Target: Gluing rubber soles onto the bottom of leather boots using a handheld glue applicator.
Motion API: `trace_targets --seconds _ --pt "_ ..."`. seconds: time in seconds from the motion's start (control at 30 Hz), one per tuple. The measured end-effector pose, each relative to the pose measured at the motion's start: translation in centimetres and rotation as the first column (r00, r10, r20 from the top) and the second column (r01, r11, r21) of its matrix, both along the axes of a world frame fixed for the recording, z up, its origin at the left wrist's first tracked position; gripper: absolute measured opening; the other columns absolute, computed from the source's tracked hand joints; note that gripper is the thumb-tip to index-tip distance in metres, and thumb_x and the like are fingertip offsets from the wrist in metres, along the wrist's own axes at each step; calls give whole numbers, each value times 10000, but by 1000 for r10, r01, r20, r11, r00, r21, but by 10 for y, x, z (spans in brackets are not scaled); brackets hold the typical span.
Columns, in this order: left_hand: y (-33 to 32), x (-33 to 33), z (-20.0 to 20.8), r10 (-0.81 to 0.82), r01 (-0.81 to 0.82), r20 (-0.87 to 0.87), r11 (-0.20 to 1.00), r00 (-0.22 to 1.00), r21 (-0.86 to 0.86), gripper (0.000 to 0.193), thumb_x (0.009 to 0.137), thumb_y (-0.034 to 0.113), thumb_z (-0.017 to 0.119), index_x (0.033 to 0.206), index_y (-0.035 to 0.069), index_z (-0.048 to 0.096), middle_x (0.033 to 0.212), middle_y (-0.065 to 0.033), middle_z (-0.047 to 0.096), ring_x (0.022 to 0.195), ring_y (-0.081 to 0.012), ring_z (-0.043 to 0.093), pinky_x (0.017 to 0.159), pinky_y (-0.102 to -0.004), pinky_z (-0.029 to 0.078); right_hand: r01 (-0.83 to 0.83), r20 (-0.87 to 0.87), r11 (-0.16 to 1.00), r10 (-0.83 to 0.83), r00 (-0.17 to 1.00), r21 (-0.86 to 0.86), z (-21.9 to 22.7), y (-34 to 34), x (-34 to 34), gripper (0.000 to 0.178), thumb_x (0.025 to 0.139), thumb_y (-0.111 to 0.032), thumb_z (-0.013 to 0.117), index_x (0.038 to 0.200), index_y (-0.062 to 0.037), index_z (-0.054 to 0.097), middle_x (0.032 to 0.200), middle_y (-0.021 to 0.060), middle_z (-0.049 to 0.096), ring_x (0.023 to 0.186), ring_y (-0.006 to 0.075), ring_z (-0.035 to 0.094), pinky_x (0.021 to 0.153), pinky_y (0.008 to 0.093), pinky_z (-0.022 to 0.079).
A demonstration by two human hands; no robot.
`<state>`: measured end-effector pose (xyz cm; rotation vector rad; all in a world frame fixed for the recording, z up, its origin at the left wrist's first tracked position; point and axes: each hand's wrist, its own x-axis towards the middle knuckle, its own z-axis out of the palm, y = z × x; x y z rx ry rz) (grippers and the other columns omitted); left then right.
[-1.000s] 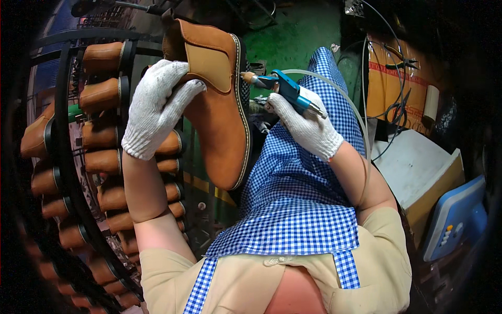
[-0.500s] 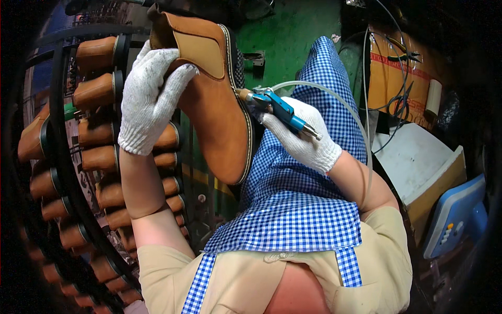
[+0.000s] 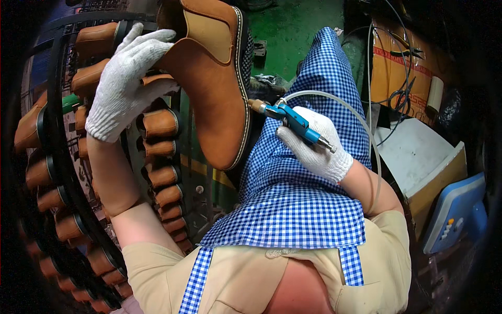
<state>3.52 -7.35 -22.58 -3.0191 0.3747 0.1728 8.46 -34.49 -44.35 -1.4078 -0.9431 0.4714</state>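
Observation:
A tan leather Chelsea boot (image 3: 209, 99) with a beige elastic side panel stands toe toward me, its pale-stitched welt and dark sole edge on the right. My gloved left hand (image 3: 128, 76) is spread at the boot's back edge; the fingertips are close to the leather, and I cannot tell whether they touch it. In my gloved right hand (image 3: 319, 146) is a small blue air gun (image 3: 295, 120) with a brass-coloured nozzle and a clear hose. The nozzle points at the welt along the boot's side, very near or touching it. What supports the boot is hidden.
Black racks (image 3: 63, 157) on the left carry several more brown boots. To the right are a cardboard box (image 3: 387, 89) with pliers (image 3: 408, 52) and cables, an opened carton (image 3: 439, 170) and a blue-and-white device (image 3: 455, 214). My checked apron (image 3: 293, 214) covers my lap.
My left hand has moved left and loosened from the boot's shaft, its fingers spreading. The boot has shifted slightly up in view. The air gun's nozzle has moved along the welt toward the toe.

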Motion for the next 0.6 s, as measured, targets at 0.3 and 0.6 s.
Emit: trace_targets --seconds 0.3,0.6 --pt "-2 -8 -8 61 -64 62 997 996 41 434 657 129 815 1061 67 671 999 -88 699 1006 -321 640 1105 -477 372 -57 -55 994 52 997 -90 12 -14 18 259 944 -280 625 833 -46 626 709 126 589 637 316 605 580 386 484" --pt "4 -7 -17 20 -28 141 998 990 59 392 643 155 843 985 60 677 866 -81 682 909 -322 650 975 -427 466 -86 40 985 93 995 -152 18 -49 22 265 917 -287 670 812 -47 630 707 120 580 618 311 600 555 385 472"
